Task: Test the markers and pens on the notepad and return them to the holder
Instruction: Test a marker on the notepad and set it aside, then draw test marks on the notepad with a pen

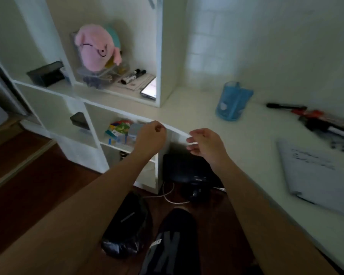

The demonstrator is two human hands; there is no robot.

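A blue mesh holder (233,101) stands on the white desk (252,155) near the wall. To its right lies a blurred pile of black and red markers and pens (318,121). A notepad (322,175) with dark scribbles lies at the right edge. My left hand (150,136) hovers in front of the shelf unit with its fingers curled and nothing seen in it. My right hand (205,142) is over the desk's left edge, fingers loosely apart, holding nothing. Both hands are well left of the pens.
A white shelf unit (115,108) on the left holds a pink plush toy (96,48), two markers (133,75), a lit phone (150,89) and small boxes. Under the desk sit a black box (187,168), cables and a black bag (127,225).
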